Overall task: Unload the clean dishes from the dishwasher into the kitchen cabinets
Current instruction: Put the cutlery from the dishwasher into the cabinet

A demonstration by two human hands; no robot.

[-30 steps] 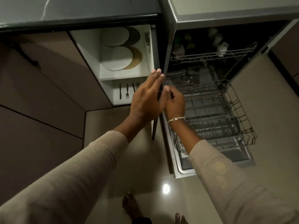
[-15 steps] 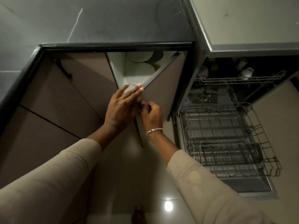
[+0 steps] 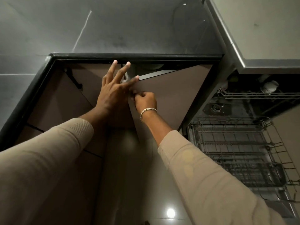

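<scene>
Both hands are at the cabinet door [image 3: 170, 95], right under the front edge of the table [image 3: 129, 30], and the door stands only a narrow wedge ajar. The left hand [image 3: 113, 93] has a released grip, fingers straight and fanned, their tips up by the door's top corner and the frame above it. A flat hand like that reads as steadying the panel, not taking hold. The right hand [image 3: 145, 100], bracelet [image 3: 148, 110] at the wrist, has its grip grasping the door's free edge, fingers curled round it. I'd say that's the hand controlling the swing, since no handle shows on this door. Through the gap a pale curved rim [image 3: 152, 67] peeks out, most likely dishes on the shelf, though it's too dark to be sure. Off the table's right end the dishwasher [image 3: 215, 109] is wide open. Its lower rack [image 3: 235, 151] is pulled out over the floor [image 3: 129, 176] and looks bare, while a few white cups [image 3: 270, 86] sit in the upper rack [image 3: 259, 95]. My call: this cupboard's share is stowed, and the cups are what's left.
</scene>
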